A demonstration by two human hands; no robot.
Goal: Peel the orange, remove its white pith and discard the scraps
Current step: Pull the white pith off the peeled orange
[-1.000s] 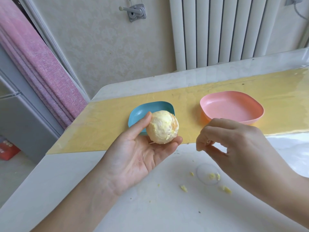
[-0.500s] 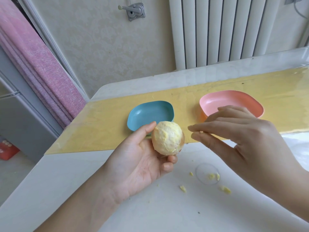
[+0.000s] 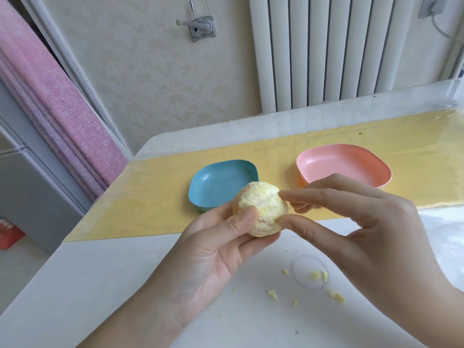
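Note:
A peeled orange (image 3: 262,205), pale yellow with white pith over most of its skin, sits in my left hand (image 3: 213,252), thumb across its front and fingers curled underneath. My right hand (image 3: 356,229) comes in from the right, its thumb and forefinger tips pinching at the pith on the orange's right side. Several small yellow pith scraps (image 3: 317,275) lie on the white table below my hands.
A blue dish (image 3: 200,189) and a pink dish (image 3: 376,162) stand on the yellow mat (image 3: 150,187) behind the orange. The white table (image 3: 100,285) ends at the left, beside a pink curtain (image 3: 57,106). A radiator (image 3: 326,51) lines the wall.
My right hand has moved left from a little way off and now touches the orange. My left hand has turned the orange and brought its thumb over the front.

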